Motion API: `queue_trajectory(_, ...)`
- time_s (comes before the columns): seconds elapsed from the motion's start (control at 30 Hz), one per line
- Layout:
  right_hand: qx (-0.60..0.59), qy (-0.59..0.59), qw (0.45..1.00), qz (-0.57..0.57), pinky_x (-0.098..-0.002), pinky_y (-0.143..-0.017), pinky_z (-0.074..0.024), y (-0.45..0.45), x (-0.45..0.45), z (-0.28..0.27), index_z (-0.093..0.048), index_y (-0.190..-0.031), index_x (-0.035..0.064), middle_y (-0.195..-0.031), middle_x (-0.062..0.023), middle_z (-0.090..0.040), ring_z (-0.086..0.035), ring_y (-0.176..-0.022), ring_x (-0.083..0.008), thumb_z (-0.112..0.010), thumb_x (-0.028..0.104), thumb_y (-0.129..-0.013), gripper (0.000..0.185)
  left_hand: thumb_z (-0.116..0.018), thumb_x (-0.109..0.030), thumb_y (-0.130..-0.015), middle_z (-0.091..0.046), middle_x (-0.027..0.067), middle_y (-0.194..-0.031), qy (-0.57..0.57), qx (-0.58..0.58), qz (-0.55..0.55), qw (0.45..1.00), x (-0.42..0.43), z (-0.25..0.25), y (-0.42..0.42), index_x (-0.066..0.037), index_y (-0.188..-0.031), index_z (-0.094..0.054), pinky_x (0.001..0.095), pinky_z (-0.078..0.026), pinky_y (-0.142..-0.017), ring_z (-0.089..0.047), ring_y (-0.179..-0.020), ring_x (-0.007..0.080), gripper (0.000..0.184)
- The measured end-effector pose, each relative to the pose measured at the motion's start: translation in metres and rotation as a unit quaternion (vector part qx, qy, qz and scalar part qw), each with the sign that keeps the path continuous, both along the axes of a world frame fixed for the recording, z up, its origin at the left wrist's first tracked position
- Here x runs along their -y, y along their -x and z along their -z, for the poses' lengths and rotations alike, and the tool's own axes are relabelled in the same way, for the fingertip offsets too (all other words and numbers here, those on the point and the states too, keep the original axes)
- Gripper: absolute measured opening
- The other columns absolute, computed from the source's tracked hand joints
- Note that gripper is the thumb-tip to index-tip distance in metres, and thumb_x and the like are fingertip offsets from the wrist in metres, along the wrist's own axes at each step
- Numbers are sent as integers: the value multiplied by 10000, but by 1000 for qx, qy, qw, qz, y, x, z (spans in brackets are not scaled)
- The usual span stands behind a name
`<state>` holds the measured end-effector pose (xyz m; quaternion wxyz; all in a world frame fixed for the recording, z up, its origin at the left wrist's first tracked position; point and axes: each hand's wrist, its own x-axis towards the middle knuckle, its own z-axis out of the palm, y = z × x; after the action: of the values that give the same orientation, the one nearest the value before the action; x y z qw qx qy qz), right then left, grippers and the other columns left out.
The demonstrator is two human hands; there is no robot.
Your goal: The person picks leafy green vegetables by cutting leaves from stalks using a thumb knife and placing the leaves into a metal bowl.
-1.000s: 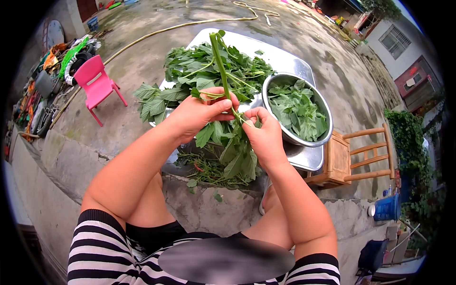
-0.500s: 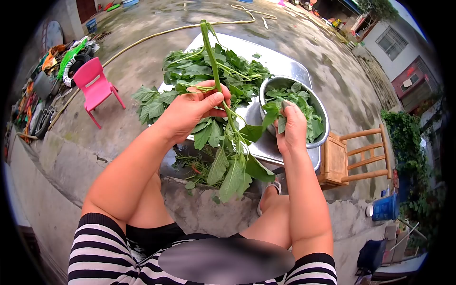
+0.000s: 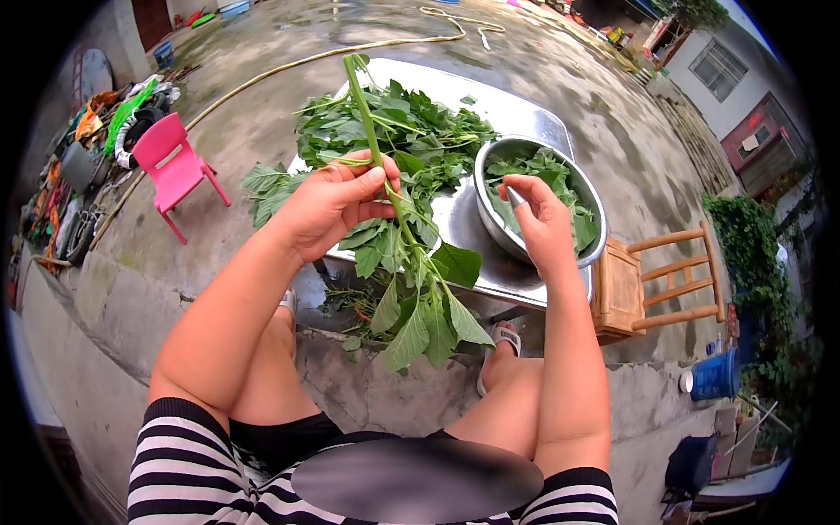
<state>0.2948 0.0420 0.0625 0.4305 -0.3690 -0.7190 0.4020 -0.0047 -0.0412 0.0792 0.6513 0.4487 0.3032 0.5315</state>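
Two chairs (image 3: 178, 173) flank the table (image 3: 521, 121); half-spread right hand (image 3: 544, 220) part-hides bowl (image 3: 486, 194) (left hand (image 3: 337, 203) grips stem (image 3: 364, 109)).

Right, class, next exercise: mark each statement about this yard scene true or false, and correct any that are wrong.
1. The left hand holds a leafy stem. True.
2. The right hand grips the same stem. False: it is apart from it, at the metal bowl.
3. Green leaves lie in the bowl. True.
4. The plastic chair is blue. False: it is pink.
5. In the picture, the wooden chair is right of the bowl. True.
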Motion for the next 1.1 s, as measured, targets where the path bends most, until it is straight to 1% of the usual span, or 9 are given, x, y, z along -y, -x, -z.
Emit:
queue_trajectory(0.13, 81, 81, 975, -190, -333, -1012, -451, 27, 36, -6, -630, -1201, 2, -1200, -101, -669, -607, -1169, -194, -484, -1, -830, 399, -560, -212, -1008, -606, 9, -1020, -4, 9, -4, 1000, -3, 0, 2, -92, -1090, -585, 310, -515, -868, -607, -978, 118, 148)
queue_trajectory(0.2, 173, 11, 967, -187, -336, -954, -482, 34, 41, -5, -636, -1209, 20, -1177, -109, -680, -635, -1110, -210, -497, 28, -832, 402, -559, -211, -1009, -608, 6, -1017, -1, 10, -5, 1000, -3, 1, 3, -92, -1092, -586, 308, -515, -867, -608, -978, 114, 147)
queue_trajectory(0.27, 178, 50, 967, -177, -324, -1026, -440, 39, 44, -6, -642, -1184, 11, -1120, -98, -692, -619, -1108, -182, -455, -15, -784, 443, -557, -209, -1009, -609, 3, -1015, 1, 12, -5, 1000, -4, 1, 4, -93, -1094, -587, 306, -514, -865, -609, -978, 111, 147)
queue_trajectory(0.57, 159, 60, 977, -133, -279, -897, -490, 43, 40, 1, -657, -1081, -15, -946, -52, -699, -646, -923, -128, -466, -7, -853, 297, -557, -212, -1010, -616, 1, -1017, 3, 5, -14, 1000, -3, 1, 3, -94, -1093, -591, 311, -516, -875, -610, -979, 112, 149)
queue_trajectory(0.73, 40, 157, 986, -32, -236, -764, -494, 50, 30, 17, -664, -1037, -34, -873, -51, -686, -633, -792, -105, -526, 60, -932, 198, -583, -204, -998, -607, 21, -1002, -51, -48, -2, 998, 8, -9, -19, -73, -1068, -590, 328, -522, -887, -606, -981, 131, 149)
queue_trajectory(0.87, -30, 189, 981, 36, -248, -683, -490, 50, 20, 32, -698, -985, -33, -796, -59, -691, -619, -728, -85, -540, 69, -891, 210, -604, -222, -989, -593, 12, -997, -50, -128, -2, 991, 13, -12, -28, -62, -1039, -597, 340, -528, -883, -602, -968, 131, 168)
queue_trajectory(0.93, -47, 143, 983, 103, -276, -639, -474, 40, -1, 47, -699, -962, -21, -784, -77, -699, -610, -676, -117, -527, 59, -886, 204, -593, -213, -995, -593, 9, -994, -49, -101, 8, 994, 9, -5, -25, -66, -1052, -602, 339, -539, -876, -604, -957, 123, 158)
queue_trajectory(1.0, 28, -77, 980, 184, -291, -671, -498, 24, -5, 29, -698, -992, 3, -838, -99, -701, -647, -703, -178, -534, 22, -865, 208, -574, -197, -1004, -594, 4, -990, -41, -78, -47, 995, 15, -14, -25, -76, -1070, -609, 331, -550, -873, -604, -949, 113, 142)
queue_trajectory(1.1, 122, -323, 909, 234, -356, -880, -489, 3, -11, -5, -663, -1138, 36, -1065, -136, -667, -627, -968, -289, -553, -9, -832, 329, -590, -193, -995, -600, -5, -987, -2, -86, -81, 993, 14, -13, -23, -85, -1073, -631, 307, -565, -856, -601, -945, 100, 139)
